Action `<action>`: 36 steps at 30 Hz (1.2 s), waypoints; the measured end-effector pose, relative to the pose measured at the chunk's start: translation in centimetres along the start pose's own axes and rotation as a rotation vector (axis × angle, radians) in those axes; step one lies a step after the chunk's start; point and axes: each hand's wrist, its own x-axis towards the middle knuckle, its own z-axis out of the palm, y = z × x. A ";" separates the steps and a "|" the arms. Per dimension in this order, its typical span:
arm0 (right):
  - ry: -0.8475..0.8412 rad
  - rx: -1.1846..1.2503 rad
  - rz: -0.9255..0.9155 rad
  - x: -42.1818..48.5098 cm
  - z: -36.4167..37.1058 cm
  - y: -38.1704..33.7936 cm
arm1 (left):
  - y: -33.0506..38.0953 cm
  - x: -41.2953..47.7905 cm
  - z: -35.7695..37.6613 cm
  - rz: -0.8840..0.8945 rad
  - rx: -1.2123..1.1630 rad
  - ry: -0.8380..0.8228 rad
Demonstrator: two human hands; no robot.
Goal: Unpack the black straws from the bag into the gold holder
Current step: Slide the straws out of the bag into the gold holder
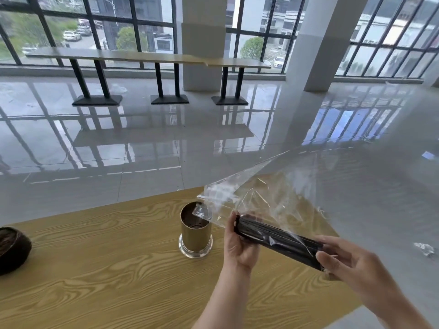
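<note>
Straws (278,238): a black bundle was held slantwise above the table (107,269), just right of the holder (196,233). Its upper end was turned toward the holder but kept apart from it.
Bag (297,186): clear film was seen lying over the bundle's lower half and billowing up and to the right. One loose corner was hung over the holder's mouth. Whether the bundle's upper end was bare could not be told.
Left hand (240,243): it was closed round the bundle's upper end, palm toward the camera, with the fingers wrapped behind.
Right hand (351,264): it was closed round the bundle's lower end, with the thumb laid across the top and film caught beneath it.
Holder: a gold cylinder was stood upright on a clear, shiny base near the table's far edge. Its mouth was open and its inside was seen dark.
Table: a pale wood-grain top was seen under both forearms.
Dark thing (11,250): a round dark object was seen on the table at the left edge, well apart from the holder. What it was could not be told.
Counter (142,57): a long top on black legs was set along the windows.
Floor (118,138): glossy tiles were seen, with the window bars mirrored in them.
</note>
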 end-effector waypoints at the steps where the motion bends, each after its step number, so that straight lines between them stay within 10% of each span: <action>1: 0.018 0.031 0.001 -0.1 0.0 -0.1 | -0.1 0.0 0.0 0.000 -0.007 0.000; 36: 0.184 -0.333 -0.415 4.0 3.8 -9.2 | 1.6 1.0 1.5 0.194 0.021 0.037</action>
